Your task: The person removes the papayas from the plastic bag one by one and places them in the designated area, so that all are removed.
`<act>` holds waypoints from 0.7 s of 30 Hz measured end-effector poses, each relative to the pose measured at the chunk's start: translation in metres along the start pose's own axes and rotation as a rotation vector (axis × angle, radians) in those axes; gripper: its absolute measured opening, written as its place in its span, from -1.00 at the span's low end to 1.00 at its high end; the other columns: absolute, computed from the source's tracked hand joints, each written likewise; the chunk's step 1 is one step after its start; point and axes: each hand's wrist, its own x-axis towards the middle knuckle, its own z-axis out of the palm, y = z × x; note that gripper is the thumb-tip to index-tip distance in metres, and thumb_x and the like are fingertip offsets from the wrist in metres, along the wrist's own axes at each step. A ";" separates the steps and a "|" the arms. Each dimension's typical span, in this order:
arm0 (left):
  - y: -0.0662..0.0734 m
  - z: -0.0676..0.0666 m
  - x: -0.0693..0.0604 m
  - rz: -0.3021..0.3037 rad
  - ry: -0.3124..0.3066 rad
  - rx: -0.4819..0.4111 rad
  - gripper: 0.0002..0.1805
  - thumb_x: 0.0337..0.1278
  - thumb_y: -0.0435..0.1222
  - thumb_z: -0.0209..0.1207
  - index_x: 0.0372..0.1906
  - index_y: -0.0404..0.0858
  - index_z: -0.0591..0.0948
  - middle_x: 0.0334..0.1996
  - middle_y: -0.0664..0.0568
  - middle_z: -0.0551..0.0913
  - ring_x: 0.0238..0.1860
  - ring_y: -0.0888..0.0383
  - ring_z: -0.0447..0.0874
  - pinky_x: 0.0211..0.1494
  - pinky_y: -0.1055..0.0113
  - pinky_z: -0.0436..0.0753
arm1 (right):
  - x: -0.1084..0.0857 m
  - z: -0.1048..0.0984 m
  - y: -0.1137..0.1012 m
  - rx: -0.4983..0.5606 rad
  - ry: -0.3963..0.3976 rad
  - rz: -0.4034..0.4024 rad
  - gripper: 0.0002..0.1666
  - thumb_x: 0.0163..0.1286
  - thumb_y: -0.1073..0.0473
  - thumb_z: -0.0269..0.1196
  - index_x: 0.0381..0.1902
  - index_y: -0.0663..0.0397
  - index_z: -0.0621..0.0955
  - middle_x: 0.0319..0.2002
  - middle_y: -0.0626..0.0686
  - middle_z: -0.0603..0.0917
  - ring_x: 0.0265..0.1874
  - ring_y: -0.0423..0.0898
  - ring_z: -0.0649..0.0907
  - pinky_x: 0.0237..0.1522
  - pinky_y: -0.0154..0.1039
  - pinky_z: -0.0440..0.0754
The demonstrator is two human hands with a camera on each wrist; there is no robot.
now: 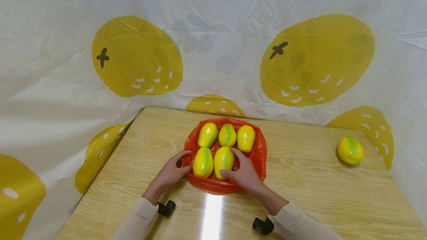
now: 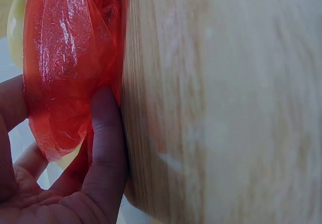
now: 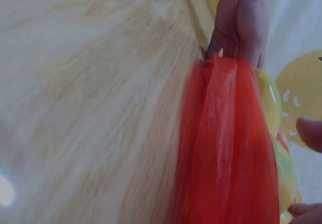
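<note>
Yellow-green fruits sit in a basket covered with red plastic (image 1: 260, 158) in the head view, three behind and two in front. My left hand (image 1: 171, 173) grips its left edge, seen close in the left wrist view, with fingers (image 2: 108, 133) against the red plastic (image 2: 63, 68). My right hand (image 1: 247, 175) holds the front right fruit (image 1: 223, 160), thumb on its near side and fingers on its right. In the right wrist view only fingertips (image 3: 310, 133) of that hand show, beside the red plastic (image 3: 231, 148); the left hand (image 3: 244, 22) is beyond.
One more yellow-green fruit (image 1: 350, 150) lies near the table's right edge. The wooden table (image 1: 300, 158) meets a white cloth (image 1: 220, 58) with yellow fruit prints at the back and sides. Black devices (image 1: 263, 226) are at both wrists.
</note>
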 end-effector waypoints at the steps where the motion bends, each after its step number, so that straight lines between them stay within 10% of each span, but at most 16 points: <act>1: 0.000 0.000 0.000 0.003 -0.002 -0.001 -0.43 0.36 -0.23 0.28 0.43 0.07 0.50 0.50 -0.09 0.40 0.24 -0.06 0.48 0.24 0.09 0.69 | 0.000 0.002 -0.001 -0.011 0.012 0.006 0.05 0.26 0.08 0.51 0.60 0.02 0.26 0.47 0.18 0.43 0.22 0.10 0.55 0.23 0.04 0.67; 21: 0.000 0.001 0.000 0.019 0.004 -0.002 -0.44 0.34 -0.22 0.29 0.41 0.07 0.52 0.46 -0.07 0.45 0.25 -0.04 0.49 0.26 0.10 0.66 | 0.007 0.028 0.003 -0.088 0.123 -0.068 0.05 0.26 0.23 0.49 0.60 0.04 0.21 0.53 0.19 0.37 0.44 0.22 0.44 0.49 0.31 0.37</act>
